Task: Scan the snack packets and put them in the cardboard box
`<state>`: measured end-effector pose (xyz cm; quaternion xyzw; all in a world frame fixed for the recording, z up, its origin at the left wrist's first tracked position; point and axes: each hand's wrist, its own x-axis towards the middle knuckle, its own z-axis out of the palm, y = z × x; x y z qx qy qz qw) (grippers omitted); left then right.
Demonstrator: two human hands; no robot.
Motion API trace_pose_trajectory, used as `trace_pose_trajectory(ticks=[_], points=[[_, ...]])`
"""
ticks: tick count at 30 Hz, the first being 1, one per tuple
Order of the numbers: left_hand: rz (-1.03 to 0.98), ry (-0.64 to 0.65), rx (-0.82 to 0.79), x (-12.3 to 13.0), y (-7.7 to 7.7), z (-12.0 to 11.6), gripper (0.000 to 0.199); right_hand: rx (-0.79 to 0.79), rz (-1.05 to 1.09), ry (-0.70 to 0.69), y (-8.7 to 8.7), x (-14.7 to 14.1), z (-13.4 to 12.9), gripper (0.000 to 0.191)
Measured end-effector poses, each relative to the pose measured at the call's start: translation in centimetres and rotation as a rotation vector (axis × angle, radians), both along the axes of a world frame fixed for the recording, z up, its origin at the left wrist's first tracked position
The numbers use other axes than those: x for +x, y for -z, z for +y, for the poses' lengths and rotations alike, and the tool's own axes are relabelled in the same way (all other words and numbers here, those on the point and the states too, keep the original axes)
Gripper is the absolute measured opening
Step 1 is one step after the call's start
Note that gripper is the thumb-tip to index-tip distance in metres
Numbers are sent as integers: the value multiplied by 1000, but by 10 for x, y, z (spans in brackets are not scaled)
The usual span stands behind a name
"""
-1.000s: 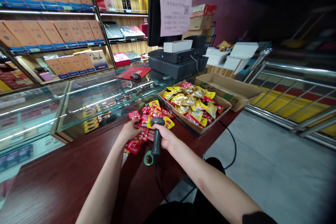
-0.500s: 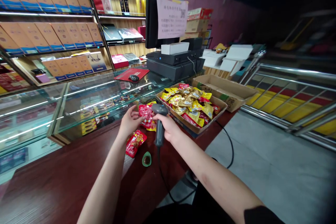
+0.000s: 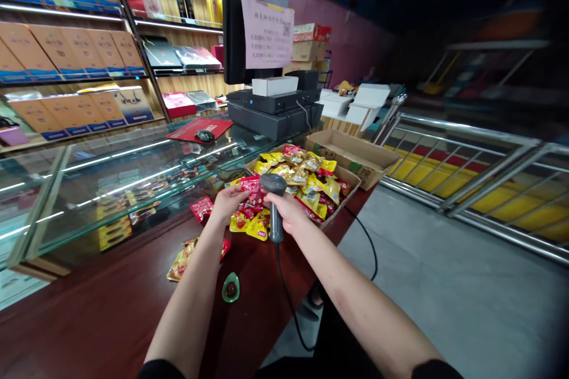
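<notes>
My right hand (image 3: 285, 211) is wrapped round the handle of a dark grey barcode scanner (image 3: 276, 222), its head towards the far side of the counter. Close to the scanner's left, my left hand (image 3: 229, 201) pinches a red snack packet (image 3: 251, 188). Below that packet lie yellow snack packets (image 3: 258, 225) on the dark red wooden counter (image 3: 133, 320). Another red packet (image 3: 202, 208) rests left of my left hand. A gold-and-red packet (image 3: 181, 260) lies partly behind my left forearm. Nearer me sits a small green dish (image 3: 230, 288) with something brown in it.
A cardboard box (image 3: 351, 192) heaped with snack packets stands right of my hands, with another cardboard box (image 3: 373, 157) behind it. A scanner cable (image 3: 291, 296) hangs over the counter's edge. Beyond are a monitor (image 3: 233, 41), a mouse (image 3: 205, 136), glass display cases and a metal railing (image 3: 466, 130).
The view has swung to the right. My left hand has closed on the red packet beside the scanner. More packets now show left of my left forearm.
</notes>
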<state>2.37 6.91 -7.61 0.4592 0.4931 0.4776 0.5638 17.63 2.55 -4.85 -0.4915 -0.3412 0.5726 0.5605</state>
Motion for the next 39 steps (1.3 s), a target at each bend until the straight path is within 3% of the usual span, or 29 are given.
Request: trace_pose_trajectory(ticks=[6,9,14,17,23,29,39], points=[[-62,4,12,-4,-7,9,45,80,-126,11,-6,-5,-8,12],[-82,-76,56,-7,-10,15,47,108,-115,10,-8,-13,-19,13],[-115,-137,77,-8,-10,21,48,-112,2,-200,-5,-36,-37,13],[-86,-152,70,-7,-9,20,46,-193,-50,-209,2,-45,-42,13],[-63,-167,37,-9,-5,22,44,-194,-86,-161,12,-47,-43,14],[-68,-131,52,-14,3,27,45,-181,-96,-183,10,-45,-48,13],[-84,-178,117,-18,5,30,38,-166,-100,-232,9,-49,-53,18]])
